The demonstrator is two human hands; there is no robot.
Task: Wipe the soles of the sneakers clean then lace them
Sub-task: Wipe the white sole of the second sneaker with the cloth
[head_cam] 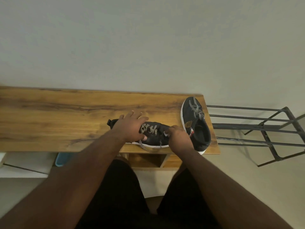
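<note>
— Where's the shoe you're working on?

— The near sneaker (153, 134) lies on the wooden table (66, 113) at its front edge, long axis running left to right under both your hands. Your left hand (132, 128) rests spread over the patterned laces (149, 128); your right hand (179, 138) curls at the shoe's right end, seemingly pinching a small white bit, though blur hides what.

— And the other?

— The second sneaker (196, 124), dark with white sole edge, already laced, sits just right, nearer your right hand.
</note>
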